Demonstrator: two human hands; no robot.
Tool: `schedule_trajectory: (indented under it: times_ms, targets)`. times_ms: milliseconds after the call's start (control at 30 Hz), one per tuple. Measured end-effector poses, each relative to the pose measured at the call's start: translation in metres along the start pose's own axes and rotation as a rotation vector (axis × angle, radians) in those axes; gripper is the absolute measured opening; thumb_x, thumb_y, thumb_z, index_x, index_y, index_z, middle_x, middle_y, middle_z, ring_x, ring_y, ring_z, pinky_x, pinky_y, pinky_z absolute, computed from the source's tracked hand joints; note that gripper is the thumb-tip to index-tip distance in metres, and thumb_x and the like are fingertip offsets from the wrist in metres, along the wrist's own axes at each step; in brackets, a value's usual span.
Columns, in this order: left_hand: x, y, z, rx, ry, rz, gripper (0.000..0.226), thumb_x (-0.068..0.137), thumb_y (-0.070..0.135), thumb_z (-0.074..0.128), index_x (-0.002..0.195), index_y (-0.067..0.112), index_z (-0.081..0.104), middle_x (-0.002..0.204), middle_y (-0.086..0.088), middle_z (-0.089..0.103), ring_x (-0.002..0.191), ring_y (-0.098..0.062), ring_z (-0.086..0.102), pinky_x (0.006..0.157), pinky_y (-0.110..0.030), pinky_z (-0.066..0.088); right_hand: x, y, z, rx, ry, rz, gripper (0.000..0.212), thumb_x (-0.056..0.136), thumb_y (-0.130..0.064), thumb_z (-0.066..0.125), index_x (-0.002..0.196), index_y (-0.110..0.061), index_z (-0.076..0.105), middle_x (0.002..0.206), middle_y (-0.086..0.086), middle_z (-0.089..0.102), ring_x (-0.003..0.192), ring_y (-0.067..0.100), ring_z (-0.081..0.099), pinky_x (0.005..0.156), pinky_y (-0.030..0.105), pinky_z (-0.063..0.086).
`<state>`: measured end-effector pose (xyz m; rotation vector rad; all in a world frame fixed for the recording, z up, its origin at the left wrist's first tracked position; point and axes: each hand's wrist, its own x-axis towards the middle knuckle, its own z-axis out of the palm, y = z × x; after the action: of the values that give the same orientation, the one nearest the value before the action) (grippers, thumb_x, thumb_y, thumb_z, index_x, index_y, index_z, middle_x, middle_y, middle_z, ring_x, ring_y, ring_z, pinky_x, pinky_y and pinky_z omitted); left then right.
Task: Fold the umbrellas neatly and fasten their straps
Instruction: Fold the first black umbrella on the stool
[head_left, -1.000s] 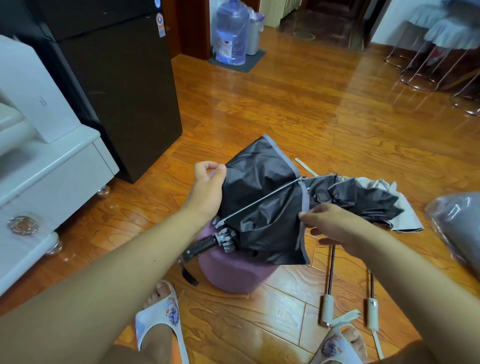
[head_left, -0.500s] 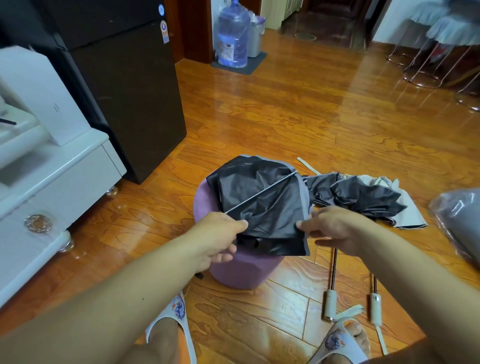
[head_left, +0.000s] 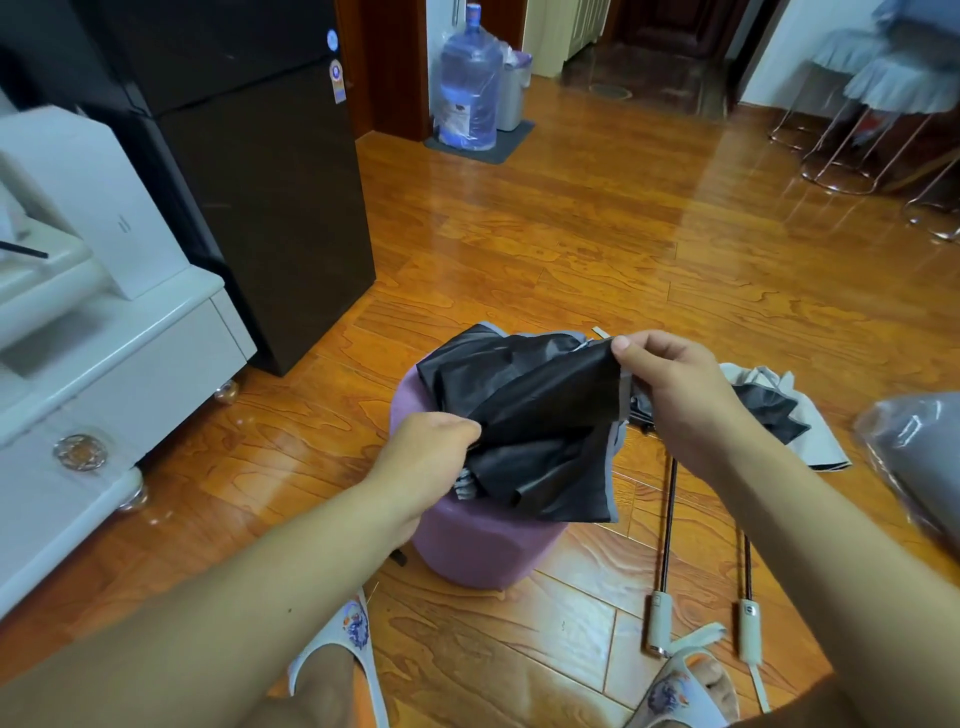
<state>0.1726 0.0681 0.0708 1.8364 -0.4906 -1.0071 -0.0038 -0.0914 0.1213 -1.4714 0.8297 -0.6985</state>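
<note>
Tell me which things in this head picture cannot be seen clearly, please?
- Black umbrella: its handle is hidden by the left hand and folded cloth.
- Strap: not distinguishable among the folds.
- Purple stool: its top is covered by the umbrella.
- Umbrellas on the floor: partly hidden behind the right hand.
- Grey bag: cut by the right edge.

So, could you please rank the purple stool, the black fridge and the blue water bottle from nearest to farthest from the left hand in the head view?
1. The purple stool: directly under the left hand, which grips the black umbrella above it.
2. The black fridge: farther off, to the hand's left and ahead.
3. The blue water bottle: farthest, by the doorway at the far end of the floor.
</note>
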Motion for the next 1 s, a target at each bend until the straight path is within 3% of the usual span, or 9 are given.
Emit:
schedule_trajectory:
  times_ms: [200,333,433,533,600,700,767,900,1000]
  targets:
    - [-0.004,-0.002,-0.003,0.09,-0.142,0.115,0.026,0.084,0.035,0.065,0.087,0.009,0.067,0.079,-0.003,0.068,0.085,-0.022,0.066,0.081,-0.038,0.049,0.007,0.004,0.012,-0.013,0.036,0.023,0.026,0.102,-0.023,0.058,0.077,-0.017,0.062,0.075,0.001,0.067,0.069,0.015,0.062,0.066,0.033,0.049]
    - [-0.002,-0.003,-0.001,-0.1,-0.153,0.163,0.038,0.075,0.034,0.073,0.111,0.025,0.073,0.11,0.008,0.076,0.114,-0.011,0.067,0.106,-0.039,0.05,0.01,0.004,0.018,-0.021,0.054,0.028,0.024,0.103,-0.026,0.056,0.082,-0.017,0.063,0.076,0.001,0.066,0.068,0.014,0.061,0.065,0.033,0.047]
    - [-0.001,-0.007,-0.004,0.012,-0.108,0.182,0.009,0.087,0.027,0.076,0.091,0.021,0.071,0.092,0.004,0.077,0.096,-0.012,0.071,0.098,-0.039,0.053,0.014,0.003,0.018,-0.078,0.103,0.005,0.022,0.103,-0.03,0.058,0.086,-0.018,0.066,0.08,0.005,0.069,0.075,0.022,0.064,0.072,0.044,0.05]
    - [-0.001,-0.009,-0.006,0.069,-0.083,0.254,0.013,0.091,0.024,0.074,0.082,0.017,0.067,0.085,-0.01,0.074,0.081,-0.012,0.065,0.086,-0.04,0.053,0.019,0.001,0.02,-0.122,0.145,-0.027,0.022,0.101,-0.032,0.061,0.082,-0.024,0.068,0.08,0.006,0.07,0.076,0.026,0.064,0.072,0.049,0.052]
    - [0.001,-0.008,-0.006,0.013,-0.058,0.298,0.015,0.092,0.015,0.073,0.081,0.014,0.064,0.085,-0.013,0.074,0.086,0.0,0.065,0.088,-0.035,0.051,0.023,0.001,0.022,-0.154,0.18,-0.047,0.02,0.1,-0.032,0.062,0.081,-0.025,0.068,0.075,0.001,0.069,0.074,0.022,0.064,0.069,0.045,0.052]
    - [0.001,-0.004,-0.007,-0.025,-0.063,0.372,0.013,0.093,0.005,0.069,0.083,0.005,0.062,0.089,0.003,0.067,0.087,0.024,0.055,0.091,-0.015,0.04,0.028,0.002,0.024,-0.175,0.199,-0.041,0.009,0.098,-0.033,0.065,0.091,-0.028,0.068,0.071,-0.005,0.071,0.074,0.02,0.066,0.068,0.049,0.055]
    - [0.0,-0.002,-0.007,-0.009,-0.085,0.393,0.011,0.094,0.005,0.067,0.086,0.003,0.06,0.087,-0.003,0.064,0.077,0.02,0.053,0.085,-0.008,0.041,0.03,0.002,0.024,-0.158,0.194,-0.023,0.011,0.098,-0.033,0.064,0.109,-0.034,0.066,0.082,0.0,0.075,0.083,0.022,0.072,0.076,0.054,0.058]
    - [-0.004,0.001,-0.007,-0.227,-0.145,0.319,0.012,0.095,0.013,0.065,0.097,0.014,0.054,0.068,0.011,0.06,0.065,-0.001,0.053,0.076,-0.023,0.042,0.03,-0.003,0.023,-0.223,0.161,-0.104,0.032,0.102,-0.029,0.059,0.132,-0.04,0.059,0.096,0.002,0.076,0.089,0.017,0.073,0.075,0.042,0.062]
    - [-0.005,0.007,-0.009,-0.456,-0.178,0.279,0.042,0.096,-0.001,0.059,0.128,0.026,0.051,0.104,0.011,0.071,0.077,0.003,0.066,0.084,-0.024,0.051,0.03,-0.003,0.02,-0.241,0.132,-0.131,0.026,0.103,-0.025,0.058,0.121,-0.04,0.067,0.092,-0.002,0.077,0.085,0.015,0.074,0.073,0.041,0.061]
